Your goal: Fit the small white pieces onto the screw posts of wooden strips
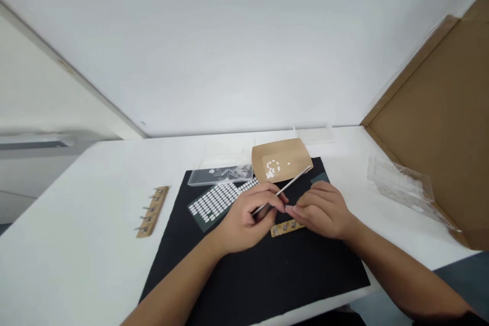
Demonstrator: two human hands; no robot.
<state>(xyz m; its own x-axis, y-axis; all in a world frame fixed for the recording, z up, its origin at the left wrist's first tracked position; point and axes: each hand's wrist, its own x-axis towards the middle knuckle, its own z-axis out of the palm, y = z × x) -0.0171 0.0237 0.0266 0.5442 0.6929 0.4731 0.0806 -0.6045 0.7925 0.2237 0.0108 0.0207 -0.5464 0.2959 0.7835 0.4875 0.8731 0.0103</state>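
Note:
My left hand is closed around a thin pale stick, which slants up to the right so that its far end reaches the cardboard tray. My right hand is closed in a pinch, its fingertips meeting those of my left hand; whatever lies between them is too small or hidden to name. Just below the fingers, a tan strip with metal clips rests on the black mat, partly covered by my right hand. Left of my left hand lies a dark sheet of white oval stickers.
A brown cardboard tray holds several small white pieces. Beside it is a clear plastic box. A second clip strip lies on the white table at left. Clear cases stand at right near a large cardboard panel.

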